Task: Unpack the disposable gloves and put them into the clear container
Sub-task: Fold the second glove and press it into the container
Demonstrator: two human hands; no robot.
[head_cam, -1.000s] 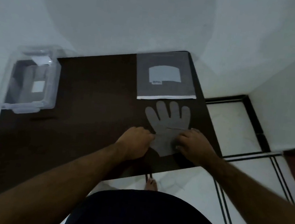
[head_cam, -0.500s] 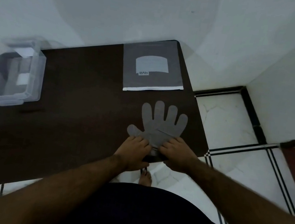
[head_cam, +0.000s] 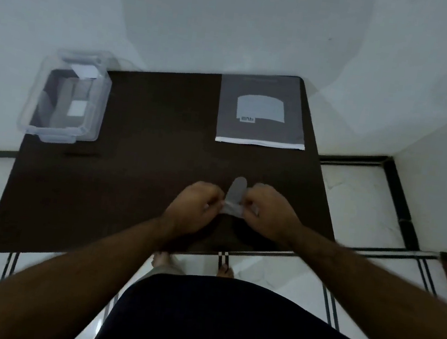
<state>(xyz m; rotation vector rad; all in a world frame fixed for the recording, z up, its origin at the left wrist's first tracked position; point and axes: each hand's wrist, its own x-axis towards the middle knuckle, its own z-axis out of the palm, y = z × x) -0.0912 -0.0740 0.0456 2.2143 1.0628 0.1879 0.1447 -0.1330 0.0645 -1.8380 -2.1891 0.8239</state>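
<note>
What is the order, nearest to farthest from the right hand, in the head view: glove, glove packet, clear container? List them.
1. The glove, bunched between the right hand and the left hand, held by both.
2. The glove packet, flat at the table's far right corner.
3. The clear container, at the table's far left corner.

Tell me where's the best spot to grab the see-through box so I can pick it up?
Probably the long side walls of the clear container, one hand on each, coming from above. It stands upright and open-topped at the table's far left corner, so its rim is free to hold.
</note>
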